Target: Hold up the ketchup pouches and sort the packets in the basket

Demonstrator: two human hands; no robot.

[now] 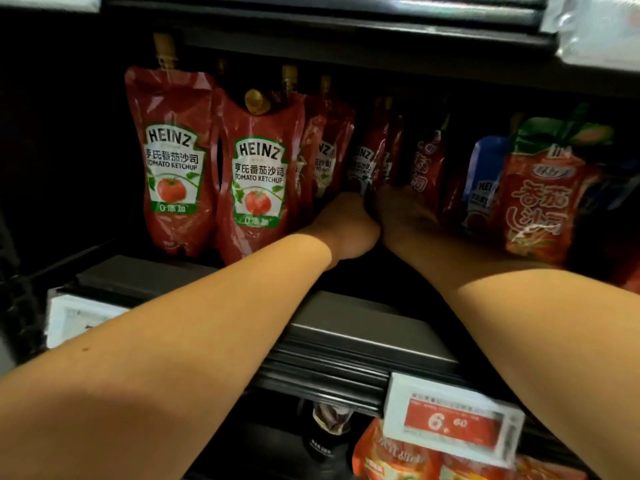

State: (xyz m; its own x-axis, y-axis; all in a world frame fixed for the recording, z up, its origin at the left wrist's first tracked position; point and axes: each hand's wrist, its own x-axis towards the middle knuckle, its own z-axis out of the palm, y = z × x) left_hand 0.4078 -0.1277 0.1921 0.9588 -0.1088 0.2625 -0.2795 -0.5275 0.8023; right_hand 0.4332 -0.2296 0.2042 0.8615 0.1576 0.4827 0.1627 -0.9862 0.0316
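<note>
Red ketchup pouches stand in rows on a dark shelf.
At mid-frame we reach both hands deep: left hand and right hand meet at a rear pouch; we cannot tell their grip.

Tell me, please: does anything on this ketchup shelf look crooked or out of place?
Yes. The second Heinz pouch leans sideways, its cap lower than the upright first pouch. The price tag on the shelf edge hangs tilted. No spill shows.
</note>
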